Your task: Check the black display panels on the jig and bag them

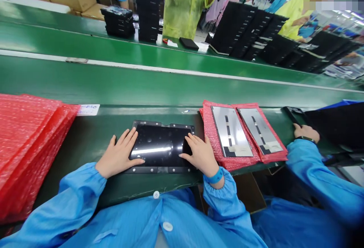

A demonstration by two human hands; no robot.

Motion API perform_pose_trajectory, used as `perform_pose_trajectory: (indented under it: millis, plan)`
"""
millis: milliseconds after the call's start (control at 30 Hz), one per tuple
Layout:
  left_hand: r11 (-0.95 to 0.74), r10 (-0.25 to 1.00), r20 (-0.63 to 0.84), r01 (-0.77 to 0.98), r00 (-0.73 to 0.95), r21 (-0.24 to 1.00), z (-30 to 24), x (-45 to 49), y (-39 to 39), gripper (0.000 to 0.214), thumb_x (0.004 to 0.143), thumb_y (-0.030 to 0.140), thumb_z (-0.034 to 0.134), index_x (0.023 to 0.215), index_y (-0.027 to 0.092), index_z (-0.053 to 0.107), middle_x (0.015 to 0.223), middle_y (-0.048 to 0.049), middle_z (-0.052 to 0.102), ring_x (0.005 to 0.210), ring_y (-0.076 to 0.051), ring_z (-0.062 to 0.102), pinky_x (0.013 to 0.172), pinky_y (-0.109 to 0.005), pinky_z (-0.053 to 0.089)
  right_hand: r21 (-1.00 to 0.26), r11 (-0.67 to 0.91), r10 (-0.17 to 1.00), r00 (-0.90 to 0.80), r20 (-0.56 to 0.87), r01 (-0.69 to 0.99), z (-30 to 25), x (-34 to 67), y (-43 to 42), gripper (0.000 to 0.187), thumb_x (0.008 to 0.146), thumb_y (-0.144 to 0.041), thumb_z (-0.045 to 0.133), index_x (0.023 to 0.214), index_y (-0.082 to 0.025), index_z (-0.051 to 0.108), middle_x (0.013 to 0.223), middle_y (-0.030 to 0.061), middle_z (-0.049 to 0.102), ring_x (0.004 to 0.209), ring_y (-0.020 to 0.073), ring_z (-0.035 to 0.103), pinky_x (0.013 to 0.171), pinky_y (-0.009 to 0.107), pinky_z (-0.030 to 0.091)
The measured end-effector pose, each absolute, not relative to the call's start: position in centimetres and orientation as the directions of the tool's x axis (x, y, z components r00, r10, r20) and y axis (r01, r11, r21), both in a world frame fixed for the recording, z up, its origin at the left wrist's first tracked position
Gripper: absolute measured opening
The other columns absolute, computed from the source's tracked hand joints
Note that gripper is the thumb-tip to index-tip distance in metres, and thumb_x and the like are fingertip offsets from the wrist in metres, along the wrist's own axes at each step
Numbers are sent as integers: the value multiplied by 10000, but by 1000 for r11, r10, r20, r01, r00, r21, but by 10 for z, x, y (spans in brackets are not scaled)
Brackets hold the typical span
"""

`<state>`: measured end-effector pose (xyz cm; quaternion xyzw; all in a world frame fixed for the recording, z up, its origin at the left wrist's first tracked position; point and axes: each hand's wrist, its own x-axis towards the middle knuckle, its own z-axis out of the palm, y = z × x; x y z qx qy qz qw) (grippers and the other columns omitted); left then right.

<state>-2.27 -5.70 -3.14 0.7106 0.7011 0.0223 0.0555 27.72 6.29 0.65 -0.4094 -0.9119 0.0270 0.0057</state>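
Note:
A glossy black display panel (156,142) lies face up in a dark flat fixture (153,170) on the green bench, its surface reflecting a bright strip of light. My left hand (121,152) rests on the panel's left end, fingers spread and stretched out. On the right end lies my right hand (200,153), also with fingers extended, thumb pointing inward over the glass. Neither hand wraps round anything. Just right of my right hand, two silver-backed panels (231,132) lie on red bubble-wrap bags (209,126).
Red bubble-wrap bags (31,134) are stacked at the left, beside a white label (88,110). A co-worker's hand (306,132) touches a black item at the right. Beyond the green conveyor (159,87) stand black tray stacks (148,9) and people in yellow.

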Motion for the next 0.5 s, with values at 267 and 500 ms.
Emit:
perform_pose_trajectory:
  millis: [267, 500]
  plan:
    - [106, 987, 108, 984, -122, 140, -46, -5, -59, 789, 893, 617, 317, 1504, 136, 189, 1560, -144, 215, 1430, -331, 203, 1090, -628, 202, -120, 772, 636, -758, 144, 624, -3, 205, 78, 454, 879, -401, 595, 1292, -228, 526, 1341, 138, 529, 1233, 313, 462, 1019, 544, 341]
    - [215, 954, 88, 857, -287, 468, -48, 0, -55, 711, 925, 545, 334, 1494, 135, 217, 1556, -159, 237, 1441, -283, 183, 1135, -603, 106, -217, 809, 587, -742, 323, 546, -12, 189, 85, 237, 929, -297, 506, 1082, -144, 605, 1021, 128, 574, 1010, 249, 521, 979, 445, 407]
